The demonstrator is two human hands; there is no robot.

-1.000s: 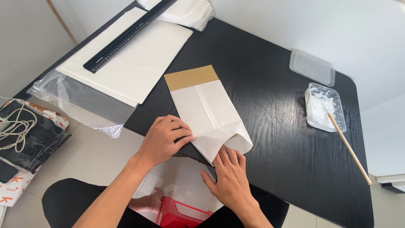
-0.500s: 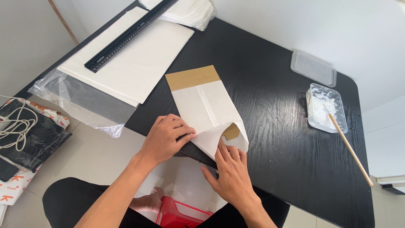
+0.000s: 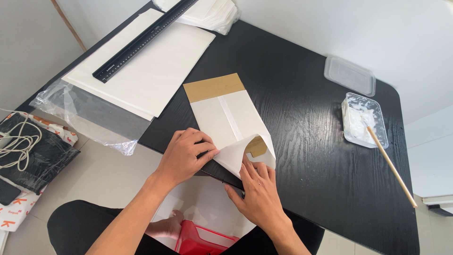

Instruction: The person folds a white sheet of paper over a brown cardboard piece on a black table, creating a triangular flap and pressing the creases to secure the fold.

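Seen from above, at the lower centre of the frame: a white paper bag (image 3: 230, 127) lying flat on a black wooden table (image 3: 306, 118), its brown cardboard strip toward the upper centre and its near end folded open, showing a brown patch inside. Left hand (image 3: 185, 155) pressed palm down on the bag's near left edge, fingers curled over the paper, not clenched. Right hand (image 3: 257, 189) just below and to the right, fingertips pinching and pressing the folded corner of the bag. Upper left: a stack of large white paper sheets (image 3: 151, 71) with a long black ruler (image 3: 141, 40) laid diagonally across, part of a clear plastic sleeve (image 3: 89, 113) hanging over the table edge. Right side: a clear plastic tub of white paste (image 3: 363, 120) with a wooden stick (image 3: 391, 165) leaning out, its clear lid (image 3: 349, 75) just beyond. Bottom centre, under the table edge: a red plastic basket (image 3: 203, 241). Far left, on the floor: a black bag with a coiled white cord (image 3: 28, 146).
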